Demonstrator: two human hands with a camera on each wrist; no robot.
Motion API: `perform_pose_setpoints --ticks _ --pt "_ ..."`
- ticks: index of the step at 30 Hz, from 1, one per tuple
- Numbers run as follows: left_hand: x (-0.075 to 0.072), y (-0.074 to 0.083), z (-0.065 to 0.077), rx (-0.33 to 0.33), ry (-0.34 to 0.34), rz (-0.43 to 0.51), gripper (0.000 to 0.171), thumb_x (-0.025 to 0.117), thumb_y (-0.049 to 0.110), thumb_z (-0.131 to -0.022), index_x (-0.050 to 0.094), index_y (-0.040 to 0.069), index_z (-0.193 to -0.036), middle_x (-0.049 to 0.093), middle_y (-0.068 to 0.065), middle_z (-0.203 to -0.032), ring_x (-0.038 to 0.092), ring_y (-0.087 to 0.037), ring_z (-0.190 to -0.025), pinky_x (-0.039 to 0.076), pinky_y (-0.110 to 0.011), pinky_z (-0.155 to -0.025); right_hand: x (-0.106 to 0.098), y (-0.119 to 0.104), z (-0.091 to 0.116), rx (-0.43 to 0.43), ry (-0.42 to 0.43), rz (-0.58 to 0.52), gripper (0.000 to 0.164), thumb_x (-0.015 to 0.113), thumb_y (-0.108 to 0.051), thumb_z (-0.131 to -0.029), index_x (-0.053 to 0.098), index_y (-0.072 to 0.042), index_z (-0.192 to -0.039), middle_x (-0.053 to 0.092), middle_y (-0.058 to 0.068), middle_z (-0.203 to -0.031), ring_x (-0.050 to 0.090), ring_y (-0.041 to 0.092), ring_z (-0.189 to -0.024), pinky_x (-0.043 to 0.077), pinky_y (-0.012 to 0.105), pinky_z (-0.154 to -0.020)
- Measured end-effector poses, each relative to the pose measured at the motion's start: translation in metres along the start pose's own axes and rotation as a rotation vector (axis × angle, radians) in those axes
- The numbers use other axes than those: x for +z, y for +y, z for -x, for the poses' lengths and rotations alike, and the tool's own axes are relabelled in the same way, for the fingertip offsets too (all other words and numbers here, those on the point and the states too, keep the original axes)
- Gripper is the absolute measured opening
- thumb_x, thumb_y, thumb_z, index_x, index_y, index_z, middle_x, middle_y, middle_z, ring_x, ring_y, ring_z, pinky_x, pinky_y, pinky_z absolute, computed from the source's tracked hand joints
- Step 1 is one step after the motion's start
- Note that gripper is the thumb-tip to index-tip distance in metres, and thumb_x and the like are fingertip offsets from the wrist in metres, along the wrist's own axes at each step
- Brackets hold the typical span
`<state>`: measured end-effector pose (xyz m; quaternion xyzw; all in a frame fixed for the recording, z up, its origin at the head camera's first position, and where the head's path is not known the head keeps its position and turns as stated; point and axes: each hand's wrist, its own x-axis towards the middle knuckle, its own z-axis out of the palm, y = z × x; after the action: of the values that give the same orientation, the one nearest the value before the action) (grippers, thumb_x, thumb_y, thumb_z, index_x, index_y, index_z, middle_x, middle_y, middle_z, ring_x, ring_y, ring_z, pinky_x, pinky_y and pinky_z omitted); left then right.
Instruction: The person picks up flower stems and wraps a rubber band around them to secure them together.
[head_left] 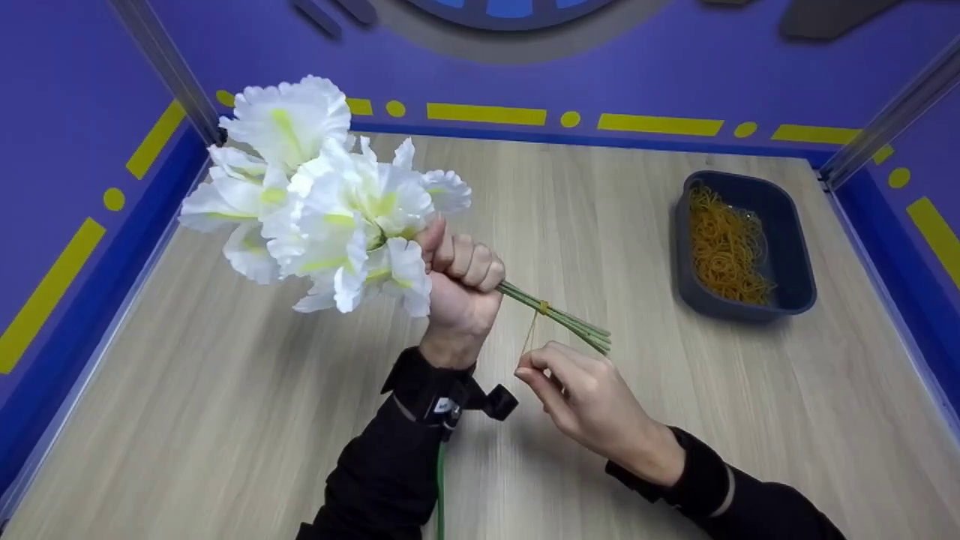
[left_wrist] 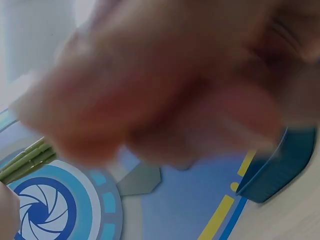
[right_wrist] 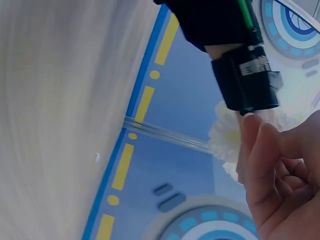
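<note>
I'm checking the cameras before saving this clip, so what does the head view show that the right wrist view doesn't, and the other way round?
Only the head view shows the dark tub of loose bands, the green stems, the left hand's grip on them, and the orange band round them.

Only the right wrist view shows a wall emblem's pale bladed centre.

Both show the right hand, white flowers, black left sleeve, green cable, pale tabletop and patterned wall.
</note>
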<state>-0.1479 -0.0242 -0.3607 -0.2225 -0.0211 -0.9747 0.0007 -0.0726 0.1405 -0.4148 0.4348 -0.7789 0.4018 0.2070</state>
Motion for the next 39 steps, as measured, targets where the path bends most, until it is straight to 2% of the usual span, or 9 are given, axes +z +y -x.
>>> perform_pose_setpoints --ticks 8,15,20,24,26,29,34,37,39 --pt "-0.003 0.0 0.0 0.0 -0.02 -0.1 0.06 0.064 0.018 -0.093 0.014 0.019 -0.058 0.009 0.008 -0.051 0.006 -0.004 -0.044 0.005 -0.019 -0.041 -0.018 -0.008 -0.004 -0.018 0.031 0.05 0.013 0.058 -0.016 -0.104 0.066 -0.006 -0.1 0.06 -0.002 -0.08 0.048 0.002 -0.059 0.041 0.01 -0.051" --pt "-0.002 0.004 -0.003 0.032 -0.018 -0.073 0.06 0.064 0.016 -0.093 0.015 0.019 -0.059 0.009 0.008 -0.052 0.006 -0.004 -0.044 0.005 -0.019 -0.04 -0.03 -0.011 -0.008 -0.032 0.037 0.09 0.014 0.06 -0.016 -0.103 0.068 -0.007 -0.099 0.062 -0.003 -0.082 0.049 0.0 -0.06 0.042 0.01 -0.052" --pt "0.0 0.004 -0.003 0.009 -0.007 -0.086 0.061 0.065 0.018 -0.092 0.014 0.019 -0.058 0.009 0.008 -0.052 0.007 -0.004 -0.044 0.005 -0.019 -0.041 -0.043 -0.01 -0.012 -0.016 0.073 0.076 0.011 0.063 -0.014 -0.101 0.069 -0.005 -0.098 0.06 -0.004 -0.08 0.051 0.0 -0.059 0.045 0.01 -0.052" --pt "0.001 0.004 -0.003 -0.008 0.014 -0.087 0.061 0.066 0.018 -0.091 0.014 0.019 -0.058 0.009 0.008 -0.052 0.007 -0.003 -0.045 0.005 -0.019 -0.041 -0.055 -0.009 -0.014 0.008 0.098 0.041 0.002 0.069 -0.004 -0.095 0.07 -0.004 -0.097 0.062 -0.001 -0.079 0.055 0.001 -0.058 0.048 0.011 -0.052" --pt "0.001 0.005 -0.003 0.0 0.015 -0.095 0.061 0.066 0.017 -0.091 0.014 0.019 -0.058 0.01 0.009 -0.052 0.007 -0.003 -0.045 0.005 -0.018 -0.041 -0.06 -0.008 -0.015 0.03 0.109 0.032 0.007 0.072 0.001 -0.091 0.07 -0.004 -0.096 0.063 0.0 -0.08 0.056 0.002 -0.057 0.049 0.012 -0.051" --pt "0.002 0.006 -0.003 0.003 0.01 -0.108 0.061 0.066 0.017 -0.091 0.014 0.019 -0.058 0.01 0.009 -0.052 0.007 -0.003 -0.044 0.006 -0.018 -0.04 -0.066 -0.006 -0.016 0.063 0.118 0.058 0.002 0.072 -0.004 -0.093 0.07 -0.004 -0.094 0.063 0.0 -0.08 0.055 0.002 -0.056 0.048 0.012 -0.051" --pt "0.001 0.007 -0.004 -0.01 0.019 -0.094 0.061 0.067 0.018 -0.09 0.014 0.02 -0.058 0.011 0.009 -0.051 0.008 -0.003 -0.044 0.006 -0.018 -0.04 -0.074 -0.002 -0.017 0.112 0.127 0.146 0.014 0.069 -0.019 -0.098 0.071 -0.006 -0.092 0.061 -0.003 -0.079 0.05 0.003 -0.057 0.043 0.011 -0.051" --pt "0.001 0.007 -0.004 -0.014 0.019 -0.089 0.062 0.067 0.018 -0.091 0.015 0.02 -0.059 0.011 0.009 -0.051 0.008 -0.003 -0.044 0.006 -0.018 -0.041 -0.077 0.0 -0.016 0.132 0.117 0.18 0.006 0.074 -0.014 -0.094 0.071 -0.009 -0.092 0.061 -0.004 -0.08 0.048 0.002 -0.058 0.041 0.011 -0.051" --pt "0.001 0.007 -0.004 -0.015 0.016 -0.099 0.062 0.068 0.019 -0.091 0.015 0.02 -0.059 0.011 0.008 -0.051 0.008 -0.003 -0.044 0.006 -0.018 -0.041 -0.078 0.002 -0.016 0.14 0.105 0.19 0.01 0.078 -0.005 -0.088 0.071 -0.009 -0.093 0.061 -0.005 -0.08 0.048 0.003 -0.058 0.04 0.012 -0.051"
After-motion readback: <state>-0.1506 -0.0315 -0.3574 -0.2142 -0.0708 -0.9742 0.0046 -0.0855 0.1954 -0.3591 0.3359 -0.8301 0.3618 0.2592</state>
